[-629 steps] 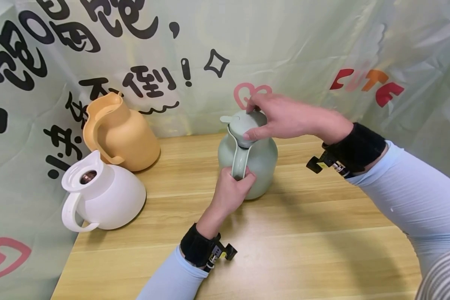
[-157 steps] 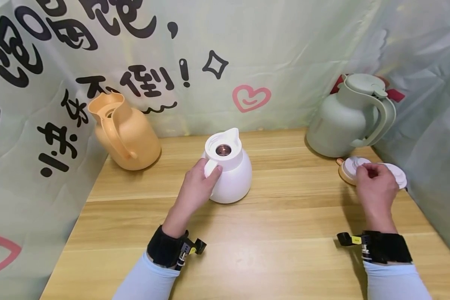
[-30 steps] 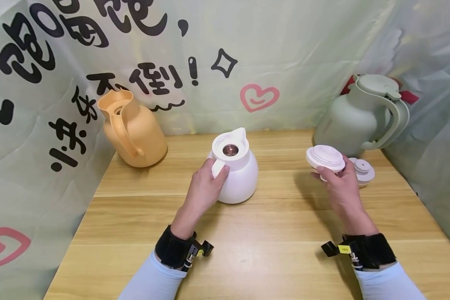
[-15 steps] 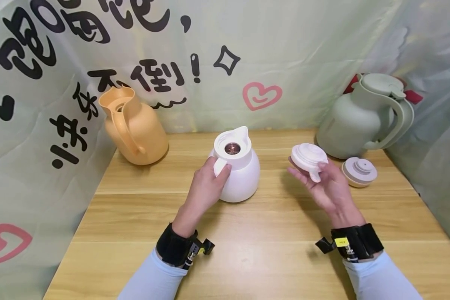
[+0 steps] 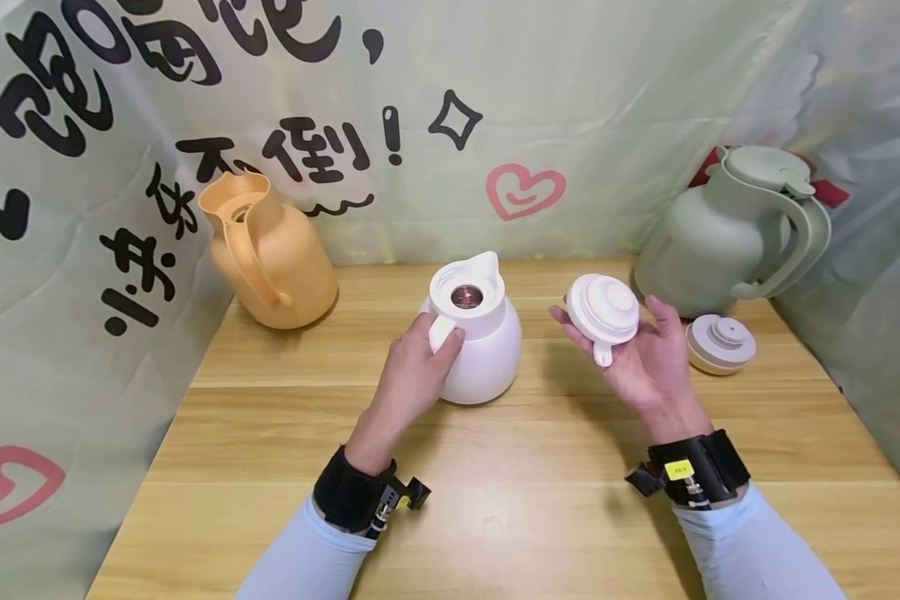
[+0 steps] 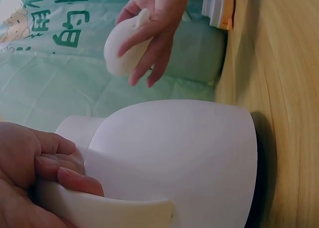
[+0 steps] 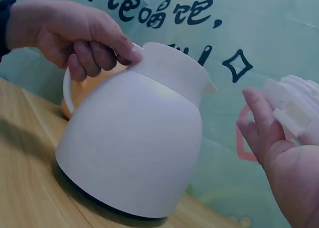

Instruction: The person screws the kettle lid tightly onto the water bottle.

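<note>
My left hand (image 5: pixel 412 358) grips the handle of a white thermos jug (image 5: pixel 483 358) that stands upright on the table, its round mouth uncovered. In the right wrist view, the left thumb presses near the neck of the jug (image 7: pixel 129 143). To the right of the jug, my right hand (image 5: pixel 656 367) holds a white jug lid (image 5: pixel 603 308) above the table, palm turned up. The lid is tilted, its stepped rings facing the head camera and its small tab pointing toward the palm. Fingers lie behind the lid, seen in the left wrist view (image 6: pixel 142 44).
An orange jug (image 5: pixel 277 258) without a lid stands at the back left. At the back right is a grey-green jug (image 5: pixel 708 242) with its lid on. In front of that, an orange-rimmed lid (image 5: pixel 722 342) lies with its stepped side up. A printed sheet (image 5: pixel 607 125) hangs behind the table (image 5: pixel 495 517).
Earlier the left hand held the green jug, now lidded at right. The right hand has lifted the white lid from the right, brought it leftward and rolled palm up. The left hand stays on the jug.
</note>
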### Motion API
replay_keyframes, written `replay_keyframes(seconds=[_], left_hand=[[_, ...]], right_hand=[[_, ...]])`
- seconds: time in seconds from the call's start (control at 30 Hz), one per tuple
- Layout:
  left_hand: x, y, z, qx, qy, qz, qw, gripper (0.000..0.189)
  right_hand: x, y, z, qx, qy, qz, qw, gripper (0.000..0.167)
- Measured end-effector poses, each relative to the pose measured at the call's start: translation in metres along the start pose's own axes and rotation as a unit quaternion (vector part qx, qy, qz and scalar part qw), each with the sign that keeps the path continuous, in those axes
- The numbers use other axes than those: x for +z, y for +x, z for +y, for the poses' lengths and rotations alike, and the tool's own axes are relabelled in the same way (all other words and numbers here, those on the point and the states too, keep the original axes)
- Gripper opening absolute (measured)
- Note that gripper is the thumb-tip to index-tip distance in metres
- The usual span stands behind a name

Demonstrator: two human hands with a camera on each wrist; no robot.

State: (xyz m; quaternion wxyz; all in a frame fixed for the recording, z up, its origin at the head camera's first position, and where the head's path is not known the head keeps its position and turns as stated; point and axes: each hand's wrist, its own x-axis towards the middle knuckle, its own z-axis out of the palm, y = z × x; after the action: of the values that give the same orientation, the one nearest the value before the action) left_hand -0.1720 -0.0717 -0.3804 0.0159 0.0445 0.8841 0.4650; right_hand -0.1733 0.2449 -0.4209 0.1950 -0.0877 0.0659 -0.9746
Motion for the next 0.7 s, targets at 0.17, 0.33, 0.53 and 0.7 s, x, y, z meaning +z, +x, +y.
replay_keyframes(seconds=[0.17,0.33,0.53,0.7], left_hand=[[0.000,0.000,-0.001,0.002,0.001,0.002,1.0000,0.042],[0.000,0.000,-0.002,0.011,0.002,0.004,0.9999,0.039],[-0.001,0.000,-0.002,0.014,0.003,0.006,0.9999,0.037],[0.000,0.001,-0.002,0.015,0.004,0.003,0.9999,0.038]], right_hand=[[0.000,0.008,0.008,-0.018,-0.040,-0.014,0.9990,0.051],[-0.003,0.011,0.009,-0.015,-0.022,-0.010,0.9996,0.054],[-0.003,0.015,0.010,0.032,0.013,-0.058,0.9977,0.066],[0.002,0.023,0.016,0.016,0.013,-0.058,0.9981,0.054]])
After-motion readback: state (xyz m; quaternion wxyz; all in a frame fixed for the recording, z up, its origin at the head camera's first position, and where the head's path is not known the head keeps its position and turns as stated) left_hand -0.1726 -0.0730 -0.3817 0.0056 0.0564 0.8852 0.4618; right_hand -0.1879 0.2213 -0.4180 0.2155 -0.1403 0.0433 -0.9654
